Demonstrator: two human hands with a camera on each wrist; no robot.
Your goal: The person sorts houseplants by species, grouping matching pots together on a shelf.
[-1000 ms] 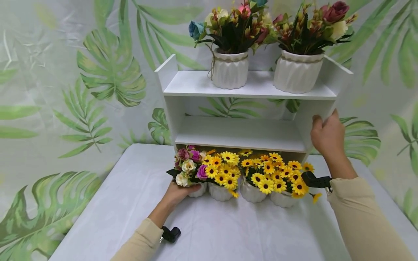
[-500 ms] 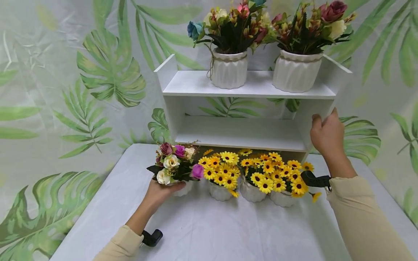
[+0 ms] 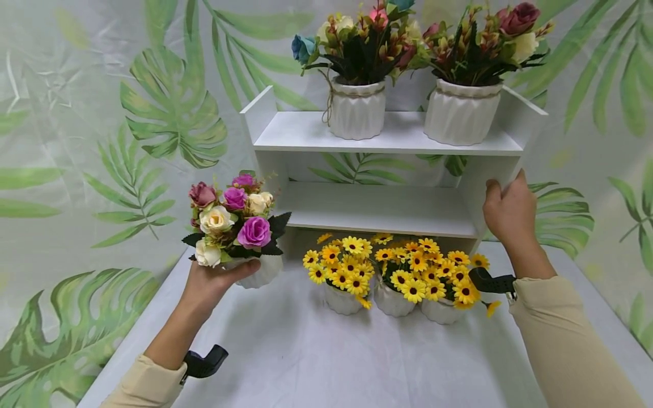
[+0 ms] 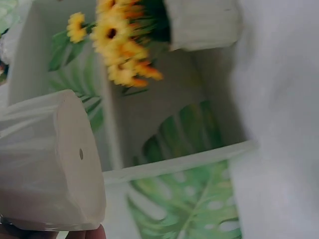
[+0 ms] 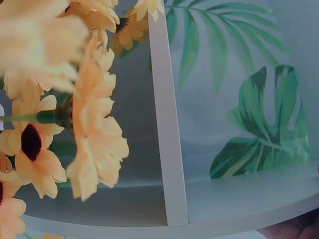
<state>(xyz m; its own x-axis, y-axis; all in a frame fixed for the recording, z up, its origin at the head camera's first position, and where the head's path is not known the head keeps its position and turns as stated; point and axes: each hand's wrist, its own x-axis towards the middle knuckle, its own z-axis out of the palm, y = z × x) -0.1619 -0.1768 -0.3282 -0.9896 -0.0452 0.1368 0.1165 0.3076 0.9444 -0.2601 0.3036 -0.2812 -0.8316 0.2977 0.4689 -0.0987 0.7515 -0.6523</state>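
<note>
My left hand grips a small white ribbed pot of pink, purple and cream roses, lifted above the table left of the white shelf unit. In the left wrist view the pot's underside fills the lower left. My right hand holds the shelf unit's right side panel. Three white pots of yellow daisies stand in a row on the table in front of the bottom shelf.
Two larger white pots of mixed flowers stand on the top shelf. The middle shelf holds nothing. A white cloth covers the table. A leaf-print curtain hangs behind.
My left hand has lifted the rose pot out of the row of pots and carried it up and to the left. The right hand has stayed on the shelf's side.
</note>
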